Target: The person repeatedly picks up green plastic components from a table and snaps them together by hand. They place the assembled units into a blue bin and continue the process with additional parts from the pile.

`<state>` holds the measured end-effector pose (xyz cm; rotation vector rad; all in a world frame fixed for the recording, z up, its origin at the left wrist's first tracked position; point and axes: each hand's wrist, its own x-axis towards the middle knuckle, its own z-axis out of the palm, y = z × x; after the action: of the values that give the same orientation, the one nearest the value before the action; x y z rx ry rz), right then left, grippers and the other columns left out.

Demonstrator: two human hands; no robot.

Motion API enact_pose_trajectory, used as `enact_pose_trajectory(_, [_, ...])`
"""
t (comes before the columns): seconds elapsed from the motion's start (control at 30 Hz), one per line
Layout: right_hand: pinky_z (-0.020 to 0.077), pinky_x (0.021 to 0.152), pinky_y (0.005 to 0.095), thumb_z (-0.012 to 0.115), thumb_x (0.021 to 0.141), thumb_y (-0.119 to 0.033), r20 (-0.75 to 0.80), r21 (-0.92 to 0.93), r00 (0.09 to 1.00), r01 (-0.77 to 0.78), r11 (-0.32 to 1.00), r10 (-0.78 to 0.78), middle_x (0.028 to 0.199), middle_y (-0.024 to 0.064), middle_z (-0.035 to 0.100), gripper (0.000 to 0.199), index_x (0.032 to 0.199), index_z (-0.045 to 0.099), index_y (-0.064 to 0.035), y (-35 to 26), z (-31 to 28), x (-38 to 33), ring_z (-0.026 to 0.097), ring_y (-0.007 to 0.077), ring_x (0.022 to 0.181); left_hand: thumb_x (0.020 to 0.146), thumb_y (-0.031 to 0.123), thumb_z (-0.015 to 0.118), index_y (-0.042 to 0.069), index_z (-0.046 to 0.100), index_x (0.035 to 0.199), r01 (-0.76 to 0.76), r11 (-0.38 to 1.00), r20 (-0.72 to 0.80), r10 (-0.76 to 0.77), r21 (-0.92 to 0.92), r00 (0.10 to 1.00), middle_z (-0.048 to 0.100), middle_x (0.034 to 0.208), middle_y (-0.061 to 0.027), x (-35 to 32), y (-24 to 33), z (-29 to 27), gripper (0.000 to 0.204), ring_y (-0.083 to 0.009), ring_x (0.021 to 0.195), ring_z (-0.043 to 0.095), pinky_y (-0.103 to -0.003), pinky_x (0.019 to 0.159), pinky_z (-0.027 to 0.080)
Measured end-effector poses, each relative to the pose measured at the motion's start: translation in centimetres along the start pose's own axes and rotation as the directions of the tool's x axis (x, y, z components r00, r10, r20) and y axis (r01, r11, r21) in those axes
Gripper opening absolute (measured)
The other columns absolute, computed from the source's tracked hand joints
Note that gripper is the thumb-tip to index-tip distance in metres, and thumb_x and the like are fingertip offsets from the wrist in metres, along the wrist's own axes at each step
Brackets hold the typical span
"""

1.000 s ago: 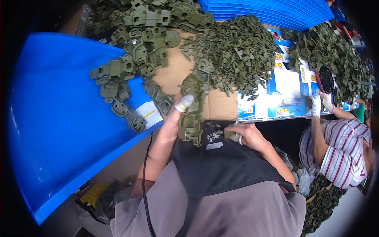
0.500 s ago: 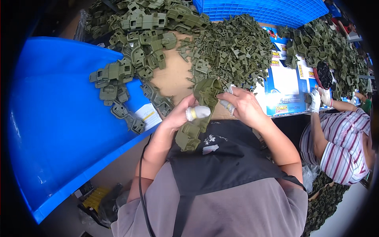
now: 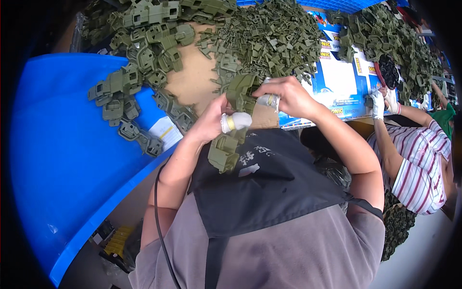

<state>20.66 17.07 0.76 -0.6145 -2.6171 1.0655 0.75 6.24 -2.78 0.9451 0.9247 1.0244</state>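
Note:
A long olive-green plastic shell (image 3: 224, 153), shaped like a toy vehicle body with openings, hangs slantwise in front of my black apron. My left hand (image 3: 215, 120) is closed around its middle, the thumb wrapped in a white cover with a yellow band lying across it. At the shell's far end, my right hand (image 3: 291, 98) pinches the right-hand edge with bent fingers, some also in white covers. Whether a smaller piece sits between those right fingertips is hidden. Just beyond both hands lies a heap of small green plastic parts (image 3: 274, 41).
Larger green shells (image 3: 154, 45) are piled at the far left, some spilling over a blue sheet-like bin (image 3: 72, 144). A white paper label (image 3: 166, 132) lies beside them. On the right, a co-worker in a striped shirt (image 3: 409, 159) handles parts with gloved hands at a printed cardboard sheet (image 3: 341, 91).
My right hand has shifted up slightly at the shell's far end, its elbow farther out. The whole view has shifted, so the table sits higher and farther left. My left hand keeps its hold.

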Motion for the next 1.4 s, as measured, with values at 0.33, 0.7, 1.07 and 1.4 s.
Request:
enact_pose_trajectory(0.33, [0.0472, 0.075, 0.0416, 0.055, 0.069, 0.001, -0.215, -0.504, 0.918, -0.396, 0.767, 0.333, 0.088, 0.0165, 0.051, 0.037, 0.104, 0.054, -0.0119, 15.8, 6.5, -12.6, 0.054, 0.0327, 0.085, 0.085, 0.039, 0.055, 0.006, 0.051, 0.118, 0.095, 0.776, -0.294, -0.346, -0.623, 0.891, 0.061, 0.099, -0.0065, -3.4, -0.9, -2.4, 0.048, -0.0147, 0.077, 0.061, -0.029, 0.061, 0.053])
enact_pose_trajectory(0.7, [0.0495, 0.072, 0.0374, 0.062, 0.073, -0.005, -0.251, 0.007, 0.859, -0.459, 0.889, 0.446, 0.096, 0.0131, 0.062, 0.029, 0.101, 0.057, -0.011, 3.6, 5.4, -9.3, 0.061, 0.0321, 0.087, 0.092, 0.037, 0.044, 0.002, 0.046, 0.123, -0.012, 0.656, -0.279, -0.303, -0.755, 0.911, 0.059, 0.109, -0.0126, -4.2, -2.3, -2.8, 0.047, -0.0191, 0.082, 0.064, -0.029, 0.063, 0.055])
enact_pose_trajectory(1.07, [0.0479, 0.071, 0.0262, 0.066, 0.077, -0.005, 0.132, 0.669, 0.942, -0.314, 0.674, 0.308, 0.095, 0.007, 0.063, 0.022, 0.099, 0.064, -0.0081, -4.5, 4.9, -6.0, 0.06, 0.0134, 0.083, 0.084, 0.037, 0.056, 0.002, 0.052, 0.114, 0.136, 0.671, -0.229, -0.426, -0.729, 0.875, 0.063, 0.095, -0.0134, -4.1, -3.1, -2.1, 0.047, -0.0227, 0.078, 0.064, -0.034, 0.067, 0.055])
enact_pose_trajectory(1.4, [0.0473, 0.08, 0.0354, 0.058, 0.062, 0.005, 0.23, 0.116, 0.959, 0.139, 0.984, -0.162, 0.093, 0.0067, 0.058, 0.034, 0.093, 0.059, -0.0069, -6.8, 3.8, -2.3, 0.053, 0.0268, 0.096, 0.086, 0.024, 0.055, 0.004, 0.054, 0.102, 0.128, 0.926, -0.283, -0.237, -0.356, 0.929, 0.058, 0.09, -0.0068, -3.6, 1.3, 2.1, 0.026, -0.0181, 0.08, 0.062, -0.031, 0.069, 0.052])
